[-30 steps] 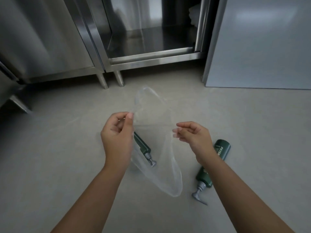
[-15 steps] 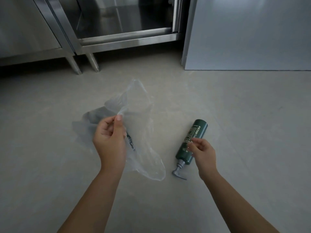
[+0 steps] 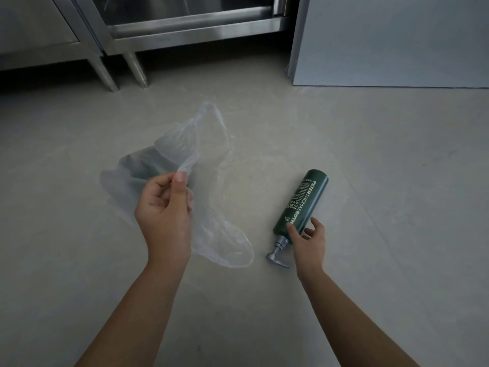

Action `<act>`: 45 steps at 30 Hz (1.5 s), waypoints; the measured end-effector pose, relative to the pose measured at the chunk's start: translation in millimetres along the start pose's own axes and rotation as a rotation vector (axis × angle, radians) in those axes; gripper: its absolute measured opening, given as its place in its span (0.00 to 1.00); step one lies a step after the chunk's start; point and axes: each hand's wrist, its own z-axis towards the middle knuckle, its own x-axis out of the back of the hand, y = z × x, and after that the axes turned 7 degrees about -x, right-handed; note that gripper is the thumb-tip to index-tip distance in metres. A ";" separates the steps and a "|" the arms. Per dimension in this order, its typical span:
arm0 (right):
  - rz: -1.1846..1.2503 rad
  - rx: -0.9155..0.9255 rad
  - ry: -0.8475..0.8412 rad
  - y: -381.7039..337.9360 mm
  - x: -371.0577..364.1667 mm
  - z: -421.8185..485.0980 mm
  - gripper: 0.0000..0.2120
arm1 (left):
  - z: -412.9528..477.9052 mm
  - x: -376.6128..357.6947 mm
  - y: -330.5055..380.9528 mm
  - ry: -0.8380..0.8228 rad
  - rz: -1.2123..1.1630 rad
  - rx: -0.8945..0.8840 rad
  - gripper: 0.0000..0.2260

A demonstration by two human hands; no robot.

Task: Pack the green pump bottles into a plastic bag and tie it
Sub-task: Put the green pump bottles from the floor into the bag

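My left hand [image 3: 164,218] pinches the rim of a clear plastic bag [image 3: 211,197], which hangs loosely over the floor. Behind the bag's film a dark green shape [image 3: 144,164] shows, a second pump bottle, mostly hidden by my hand and the plastic. To the right a green pump bottle [image 3: 301,201] with white lettering lies on the floor, its grey pump head pointing toward me. My right hand [image 3: 308,239] is at the bottle's lower end near the pump, thumb and fingers touching both sides of it.
The grey floor [image 3: 397,181] stretches all around. Steel cabinets on legs [image 3: 137,72] stand at the back, with a dark gap beneath. A pale flat panel [image 3: 397,41] stands at the back right.
My right hand let go of the bag, reached down to the right bottle and closed around its lower end. My left hand kept the bag; the view shifted down and to the right.
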 end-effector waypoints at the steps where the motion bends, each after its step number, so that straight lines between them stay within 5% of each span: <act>1: 0.010 -0.010 -0.012 1.5 -2.3 0.2 0.33 | -0.1 0.6 0.1 -0.004 0.002 0.001 0.08; 13: 0.038 -0.046 -0.068 2.7 -18.2 6.4 0.36 | 0.2 10.7 2.1 0.051 -0.008 0.029 0.08; 26: -0.345 -0.048 -0.248 3.5 -18.8 -5.4 0.38 | -13.5 24.9 8.6 0.079 -0.020 0.051 0.08; 45: -0.305 0.127 -0.351 -36.9 45.0 -50.3 0.33 | -24.5 42.8 7.4 0.127 -0.023 0.085 0.08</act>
